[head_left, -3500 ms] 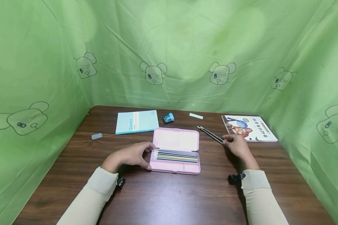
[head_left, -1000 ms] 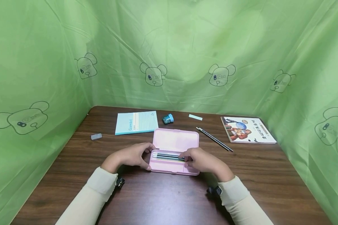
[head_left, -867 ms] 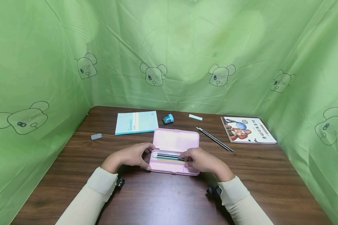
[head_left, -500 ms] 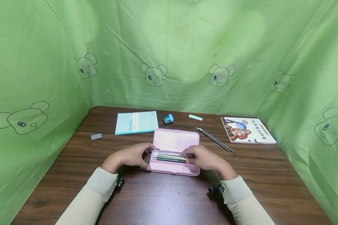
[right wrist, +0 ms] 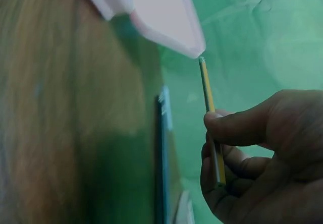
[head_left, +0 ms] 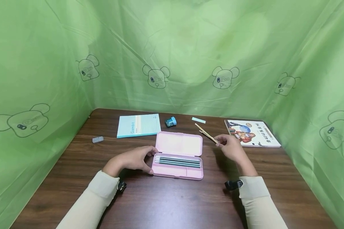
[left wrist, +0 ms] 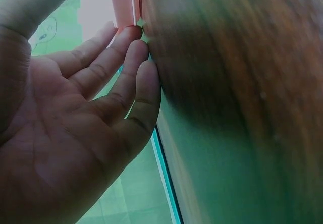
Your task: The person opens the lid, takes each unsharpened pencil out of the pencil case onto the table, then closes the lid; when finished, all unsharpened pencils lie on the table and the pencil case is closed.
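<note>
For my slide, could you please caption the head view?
Right hand lifts a yellow pencil beside the open pink pencil case steadied by the left hand.

1. A light blue lined notebook (head_left: pixel 139 125) lies flat on the dark wooden table (head_left: pixel 172 203).
2. A small teal sharpener (head_left: pixel 170 121).
3. A pale green eraser strip (head_left: pixel 198 120).
4. A glossy picture book (head_left: pixel 252 133).
5. A small grey eraser (head_left: pixel 97 139).

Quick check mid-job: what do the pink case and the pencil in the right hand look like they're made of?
The pink case looks like moulded plastic with a smooth matte finish: even colour, rounded corners, thin rigid lid. The pencil, pinched by the right hand, looks like wood under yellowish paint, slim and straight; its core is too small to tell. The left hand rests against the case.
</note>
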Demonstrator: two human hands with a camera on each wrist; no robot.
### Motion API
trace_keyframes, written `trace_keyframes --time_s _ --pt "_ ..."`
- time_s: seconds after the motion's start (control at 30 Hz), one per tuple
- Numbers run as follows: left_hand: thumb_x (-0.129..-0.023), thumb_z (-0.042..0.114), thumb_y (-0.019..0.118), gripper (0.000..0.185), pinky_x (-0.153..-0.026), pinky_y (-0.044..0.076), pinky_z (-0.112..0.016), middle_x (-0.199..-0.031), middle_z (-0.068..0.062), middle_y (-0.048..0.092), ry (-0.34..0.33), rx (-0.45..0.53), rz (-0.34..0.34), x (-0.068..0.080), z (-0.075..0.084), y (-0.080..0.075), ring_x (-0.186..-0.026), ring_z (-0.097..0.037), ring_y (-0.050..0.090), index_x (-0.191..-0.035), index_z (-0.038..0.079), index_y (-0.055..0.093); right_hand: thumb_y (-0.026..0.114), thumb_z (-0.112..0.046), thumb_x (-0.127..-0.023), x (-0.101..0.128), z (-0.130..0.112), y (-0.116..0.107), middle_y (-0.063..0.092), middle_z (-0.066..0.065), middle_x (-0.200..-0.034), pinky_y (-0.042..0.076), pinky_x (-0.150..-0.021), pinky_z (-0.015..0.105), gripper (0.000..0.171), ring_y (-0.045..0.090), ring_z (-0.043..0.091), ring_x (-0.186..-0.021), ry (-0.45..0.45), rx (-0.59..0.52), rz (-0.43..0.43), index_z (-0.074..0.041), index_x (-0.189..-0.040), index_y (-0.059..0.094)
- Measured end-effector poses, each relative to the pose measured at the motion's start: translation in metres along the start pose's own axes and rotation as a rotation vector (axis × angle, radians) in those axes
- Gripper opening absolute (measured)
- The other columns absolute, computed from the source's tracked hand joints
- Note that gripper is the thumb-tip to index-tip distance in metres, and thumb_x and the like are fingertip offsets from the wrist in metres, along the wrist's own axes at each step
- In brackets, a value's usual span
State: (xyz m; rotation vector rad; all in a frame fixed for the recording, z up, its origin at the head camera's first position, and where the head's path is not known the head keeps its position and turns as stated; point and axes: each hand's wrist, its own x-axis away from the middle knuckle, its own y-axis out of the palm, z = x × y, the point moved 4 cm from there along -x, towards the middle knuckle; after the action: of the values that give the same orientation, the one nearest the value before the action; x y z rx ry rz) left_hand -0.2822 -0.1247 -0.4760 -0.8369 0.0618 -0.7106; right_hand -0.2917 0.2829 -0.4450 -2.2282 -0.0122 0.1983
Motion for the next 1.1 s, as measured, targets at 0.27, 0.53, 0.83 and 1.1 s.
trace_keyframes --time_s 0.27,0.53,0.83,1.1 --pt "-0.08 0.029 0.103 0.077 -0.121 0.049 -0.056 -0.138 -0.007 0.067 0.001 0.001 0.0 0.0 -0.001 0.0 -0.132 -0.027 0.061 -0.144 0.013 0.062 0.076 0.0 -0.099 -0.001 0.027 0.014 0.078 0.014 -0.091 0.049 -0.076 0.035 0.018 0.064 0.018 -0.08 0.051 0.039 -0.07 0.002 -0.116 0.08" --pt "-0.08 0.029 0.103 0.076 -0.121 0.049 -0.056 -0.138 -0.007 0.068 0.002 -0.004 -0.001 0.001 0.001 -0.001 -0.132 -0.027 0.062 -0.143 0.014 0.062 0.076 0.002 -0.097 -0.002 0.032 0.019 0.076 0.013 -0.087 0.048 -0.076 0.036 0.018 0.064 0.019 -0.079 0.046 0.048 -0.08 0.003 -0.115 0.079" --pt "-0.079 0.028 0.103 0.077 -0.118 0.05 -0.053 -0.134 -0.006 0.069 0.027 -0.004 0.005 -0.001 0.0 0.0 -0.129 -0.026 0.063 -0.142 0.012 0.063 0.078 0.0 -0.096 -0.003 0.033 0.023 0.078 0.013 -0.089 0.052 -0.078 0.041 0.018 0.068 0.023 -0.083 0.053 0.097 -0.117 0.002 -0.114 0.079" --pt "-0.078 0.028 0.104 0.077 -0.118 0.05 -0.052 -0.133 -0.006 0.069 0.04 -0.006 0.01 -0.003 -0.001 0.0 -0.129 -0.026 0.063 -0.141 0.011 0.063 0.078 0.0 -0.096 -0.004 0.033 0.025 0.08 0.014 -0.093 0.056 -0.082 0.045 0.018 0.072 0.028 -0.088 0.059 0.123 -0.127 0.001 -0.115 0.08"
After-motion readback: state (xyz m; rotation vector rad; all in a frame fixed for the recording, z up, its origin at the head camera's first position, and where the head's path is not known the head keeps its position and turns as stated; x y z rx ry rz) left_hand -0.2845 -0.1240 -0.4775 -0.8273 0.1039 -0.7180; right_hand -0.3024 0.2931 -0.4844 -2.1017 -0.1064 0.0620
